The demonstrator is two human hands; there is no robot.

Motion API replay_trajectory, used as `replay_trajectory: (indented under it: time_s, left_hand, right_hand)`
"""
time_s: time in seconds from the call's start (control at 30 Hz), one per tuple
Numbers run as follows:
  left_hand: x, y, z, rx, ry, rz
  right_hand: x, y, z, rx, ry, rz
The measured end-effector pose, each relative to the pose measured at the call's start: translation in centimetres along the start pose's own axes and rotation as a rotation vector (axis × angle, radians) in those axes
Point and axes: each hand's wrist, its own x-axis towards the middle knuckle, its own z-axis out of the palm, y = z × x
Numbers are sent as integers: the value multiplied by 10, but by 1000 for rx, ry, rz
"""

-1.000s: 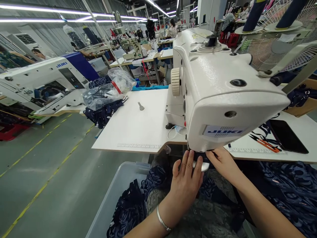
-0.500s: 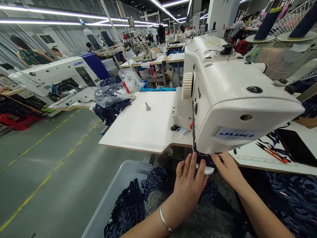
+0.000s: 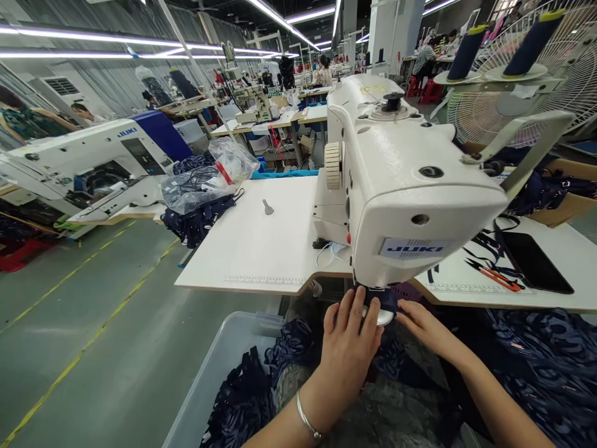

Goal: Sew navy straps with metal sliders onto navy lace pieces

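A white JUKI sewing machine [image 3: 420, 211] stands in front of me, its head over a small rounded metal arm end [image 3: 385, 318]. Dark navy fabric [image 3: 388, 300] lies over that arm, beneath the head. My left hand [image 3: 349, 339], with a silver bangle at the wrist, rests on the fabric at the arm's left side, fingers stretched forward and flat. To the right, my right hand [image 3: 426, 326] pinches the fabric's edge between thumb and fingers. The needle area is hidden behind the machine head.
A clear plastic bin [image 3: 212, 367] with navy patterned garments [image 3: 242, 398] is at lower left. On the white table [image 3: 261, 249] lies a small grey metal piece [image 3: 267, 207]. Orange-handled thread snips [image 3: 494, 275] and a black phone [image 3: 536, 261] lie at right. Bagged garments [image 3: 200, 186] sit behind left.
The view has turned somewhat to the right, so the machine appears further left. My right hand has drawn back slightly and more of its fingers show. My left hand stays on the fabric.
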Motion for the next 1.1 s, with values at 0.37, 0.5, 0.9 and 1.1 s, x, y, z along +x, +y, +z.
replay_trajectory:
  time_s: [0.37,0.5,0.9,1.1]
  left_hand:
    - [-14,-79,-13,66,370,-195]
    - [-10,-77,-12,112,225,-97]
    - [-5,-25,-8,-99,-228,288]
    - [-3,-24,-10,-153,-231,193]
  right_hand:
    - [-17,-87,-37,78,126,-44]
    - [5,-111,-6,-451,374,-308]
    - [16,-81,1,250,297,133]
    - [22,-81,-5,179,309,115]
